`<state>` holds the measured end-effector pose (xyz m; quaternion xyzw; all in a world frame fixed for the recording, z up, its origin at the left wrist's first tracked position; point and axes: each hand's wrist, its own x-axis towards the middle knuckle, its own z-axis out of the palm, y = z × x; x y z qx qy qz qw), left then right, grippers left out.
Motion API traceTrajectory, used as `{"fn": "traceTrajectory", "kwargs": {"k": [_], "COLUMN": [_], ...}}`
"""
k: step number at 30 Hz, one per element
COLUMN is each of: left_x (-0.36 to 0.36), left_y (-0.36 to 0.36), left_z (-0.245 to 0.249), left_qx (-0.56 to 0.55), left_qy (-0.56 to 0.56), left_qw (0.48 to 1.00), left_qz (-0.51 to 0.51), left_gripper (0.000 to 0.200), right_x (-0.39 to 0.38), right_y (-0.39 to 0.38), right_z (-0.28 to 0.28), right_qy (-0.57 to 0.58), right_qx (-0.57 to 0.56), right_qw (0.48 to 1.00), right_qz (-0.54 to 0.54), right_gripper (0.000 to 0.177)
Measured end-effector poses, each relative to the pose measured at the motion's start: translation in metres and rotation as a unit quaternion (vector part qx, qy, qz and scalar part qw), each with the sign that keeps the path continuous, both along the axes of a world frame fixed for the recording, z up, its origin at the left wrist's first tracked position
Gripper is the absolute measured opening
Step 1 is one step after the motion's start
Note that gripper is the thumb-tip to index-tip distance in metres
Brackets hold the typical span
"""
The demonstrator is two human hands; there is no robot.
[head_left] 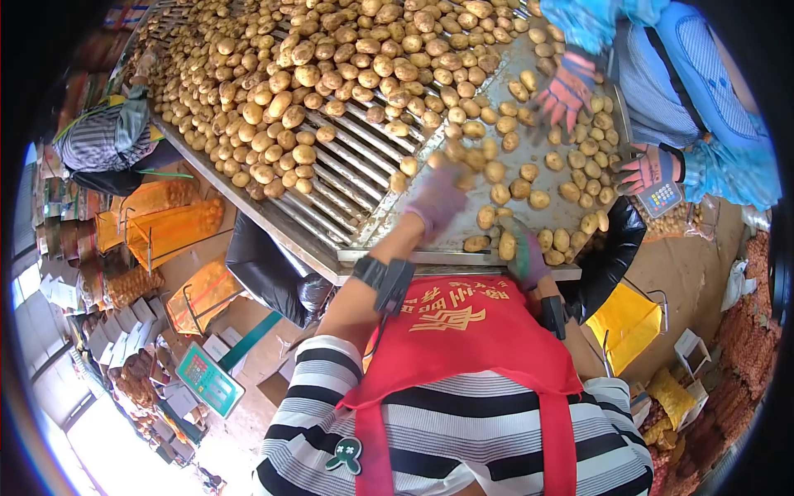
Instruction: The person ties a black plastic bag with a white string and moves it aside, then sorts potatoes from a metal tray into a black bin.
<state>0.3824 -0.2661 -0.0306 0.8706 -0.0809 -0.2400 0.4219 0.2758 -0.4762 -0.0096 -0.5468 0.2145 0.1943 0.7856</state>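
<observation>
My left hand [442, 198], in a purple work glove, is smeared by motion over the metal sorting table [405, 236], with blurred potatoes just beyond its fingers. Closer to the near edge, my right hand [527, 252] wears a purple and grey-green glove. Its fingers are stretched out beside a potato [506, 245] and above a few others. Loose potatoes [519, 188] lie on the flat metal between and beyond both hands. A dense heap of potatoes [281, 78] covers the slatted part of the table.
Across on the right, a co-worker in blue sleeves has orange-and-grey gloved hands [566, 91] over the potatoes. Another person [112, 136] is at the far left side. Black bags [269, 256] hang at the near edge. Yellow bags on frames [633, 326] and a green scale [208, 379] stand around.
</observation>
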Motion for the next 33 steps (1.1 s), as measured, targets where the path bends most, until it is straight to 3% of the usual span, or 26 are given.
{"fn": "traceTrajectory", "kwargs": {"k": [2,4,6,8,9,10,12,13,14,15,16,17,18,19,20,22,24,25,28,30,31,33], "left_x": [-0.014,-0.002,0.020,0.033,0.031,0.023,-0.007,-0.020,-0.030,-0.040,-0.051,-0.060,-0.068,-0.075,-0.086,-0.106,-0.114,-0.116,-0.120,-0.110,-0.103,-0.103], "left_y": [-0.011,-0.008,0.013,0.027,0.029,0.031,0.035,0.035,0.035,0.038,0.041,0.050,0.057,0.061,0.067,0.078,0.085,0.087,0.094,0.093,0.090,0.089], "left_z": [0.028,0.046,0.051,0.057,0.066,0.050,0.015,0.009,0.017,0.020,0.024,0.023,0.023,0.025,0.024,0.015,0.011,0.011,-0.003,-0.001,0.002,-0.001], "left_qx": [-0.056,-0.111,-0.157,-0.248,-0.203,-0.231,-0.335,-0.370,-0.378,-0.382,-0.386,-0.451,-0.508,-0.527,-0.528,-0.556,-0.560,-0.507,-0.409,-0.524,-0.514,-0.509], "left_qy": [0.013,0.026,0.127,0.296,0.364,0.455,0.393,0.371,0.365,0.362,0.358,0.435,0.502,0.496,0.495,0.413,0.377,0.303,0.228,0.315,0.309,0.333], "left_qw": [0.998,0.993,0.959,0.908,0.906,0.857,0.856,0.851,0.851,0.849,0.847,0.767,0.672,0.653,0.651,0.669,0.688,0.761,0.835,0.708,0.720,0.712], "left_qz": [0.020,0.031,0.197,0.161,0.071,0.066,-0.013,-0.040,0.013,0.041,0.069,0.135,0.198,0.226,0.230,0.268,0.266,0.268,0.288,0.354,0.349,0.350], "left_gripper": [0.044,0.040,0.035,0.033,0.041,0.047,0.047,0.047,0.040,0.038,0.036,0.036,0.037,0.037,0.037,0.036,0.037,0.037,0.033,0.030,0.030,0.031], "right_x": [0.004,0.010,0.003,0.006,0.004,0.002,0.019,0.030,0.062,0.097,0.121,0.147,0.174,0.197,0.216,0.238,0.236,0.230,0.183,0.145,0.133,0.105], "right_y": [-0.005,-0.006,-0.010,-0.017,-0.023,-0.030,-0.025,-0.025,-0.006,0.018,0.023,0.026,0.034,0.039,0.041,0.047,0.047,0.040,0.016,-0.006,-0.016,-0.038], "right_z": [-0.021,-0.013,-0.010,-0.012,-0.017,-0.022,-0.009,-0.025,0.011,0.047,0.040,0.032,0.022,0.010,-0.007,-0.038,-0.047,-0.046,-0.043,-0.064,-0.063,-0.056], "right_qy": [0.102,0.078,0.064,0.018,-0.078,-0.173,-0.415,-0.367,-0.214,-0.049,-0.096,-0.144,-0.176,-0.206,-0.206,-0.307,-0.286,-0.257,-0.221,-0.327,-0.322,-0.150], "right_qx": [0.088,0.071,0.047,-0.007,-0.149,-0.297,-0.425,-0.505,-0.436,-0.343,-0.362,-0.380,-0.464,-0.542,-0.541,-0.649,-0.641,-0.634,-0.629,-0.654,-0.658,-0.450], "right_qw": [0.990,0.994,0.997,0.999,0.975,0.913,0.743,0.710,0.840,0.926,0.916,0.903,0.853,0.794,0.794,0.656,0.674,0.674,0.662,0.644,0.644,0.872], "right_qz": [-0.048,-0.029,-0.016,0.034,0.143,0.219,0.310,0.324,0.243,0.149,0.145,0.140,0.162,0.183,0.187,0.232,0.228,0.280,0.343,0.224,0.221,0.117], "right_gripper": [0.033,0.032,0.031,0.032,0.036,0.042,0.055,0.050,0.046,0.043,0.041,0.040,0.038,0.036,0.036,0.035,0.039,0.040,0.043,0.042,0.042,0.039]}}
